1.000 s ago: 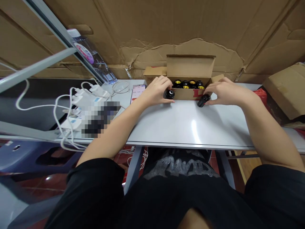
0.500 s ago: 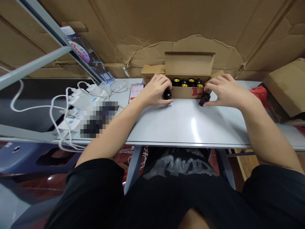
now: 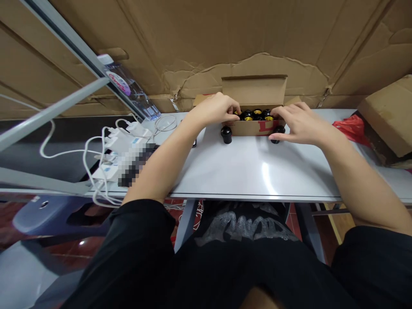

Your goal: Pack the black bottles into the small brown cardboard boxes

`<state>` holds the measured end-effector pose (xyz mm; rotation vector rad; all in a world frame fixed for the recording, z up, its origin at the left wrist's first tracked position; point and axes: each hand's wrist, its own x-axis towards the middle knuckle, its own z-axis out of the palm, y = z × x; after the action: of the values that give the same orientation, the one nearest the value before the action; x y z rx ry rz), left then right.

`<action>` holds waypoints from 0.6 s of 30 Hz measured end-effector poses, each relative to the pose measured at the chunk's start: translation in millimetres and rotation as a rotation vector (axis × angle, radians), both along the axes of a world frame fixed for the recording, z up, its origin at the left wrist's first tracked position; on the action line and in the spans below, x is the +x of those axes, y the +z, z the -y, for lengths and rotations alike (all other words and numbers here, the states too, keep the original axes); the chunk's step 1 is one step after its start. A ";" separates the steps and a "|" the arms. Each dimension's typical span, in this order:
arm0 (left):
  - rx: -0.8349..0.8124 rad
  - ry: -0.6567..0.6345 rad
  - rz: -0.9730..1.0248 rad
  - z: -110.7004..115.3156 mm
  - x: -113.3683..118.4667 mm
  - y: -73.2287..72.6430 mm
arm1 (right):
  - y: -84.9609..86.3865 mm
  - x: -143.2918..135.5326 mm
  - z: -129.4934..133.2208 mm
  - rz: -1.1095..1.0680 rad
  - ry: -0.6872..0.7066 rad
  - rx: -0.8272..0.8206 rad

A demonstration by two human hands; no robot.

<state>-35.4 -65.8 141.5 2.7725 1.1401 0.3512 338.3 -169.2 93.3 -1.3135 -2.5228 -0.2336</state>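
A small open cardboard box (image 3: 244, 128) stands at the back of the table, holding several black lamp holders with yellow threaded rings (image 3: 257, 112). My left hand (image 3: 222, 109) reaches over its left front corner, thumb and fingers closed around a lamp holder inside, partly hidden by the fingers. Below that hand another black lamp holder (image 3: 227, 134) stands upright on the table. At the box's right end is my right hand (image 3: 299, 122), fingers apart, the fingertips by the box edge. Its thumb passes in front of a second upright lamp holder (image 3: 279, 129), close to or touching it.
Left on the white table (image 3: 231, 171) are a power strip (image 3: 125, 143) with white cables, a blurred-out dark object (image 3: 135, 165) and a water bottle (image 3: 135, 92). A phone lies mostly behind my left forearm. On the right are a red plastic bag (image 3: 352, 128) and a larger carton (image 3: 389, 113).
My left hand has left the lamp holder on the table and moved up into the box. The right-hand lamp holder, tilted before, now stands upright, and my right fingers have loosened from it.
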 end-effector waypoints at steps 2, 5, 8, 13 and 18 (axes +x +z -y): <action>-0.037 0.044 -0.101 -3.8 8.9 9.0 | -3.0 -5.1 0.9 0.043 -0.004 0.016; -0.088 0.086 -0.225 -4.5 21.6 19.6 | -6.4 -12.1 0.2 0.072 -0.020 -0.010; -0.133 0.111 -0.307 2.3 32.6 28.7 | -6.4 -19.8 -0.6 0.059 -0.071 -0.031; -0.100 0.143 -0.361 11.6 41.7 33.7 | -4.4 -30.8 -0.2 0.085 -0.095 -0.071; -0.104 -0.001 -0.279 -10.6 35.1 18.3 | -9.1 -27.1 -5.8 0.011 -0.131 -0.043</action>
<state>-0.3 -55.2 159.8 2.7914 1.1740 -0.0978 311.2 -163.4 84.1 -1.5001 -2.4663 -0.2153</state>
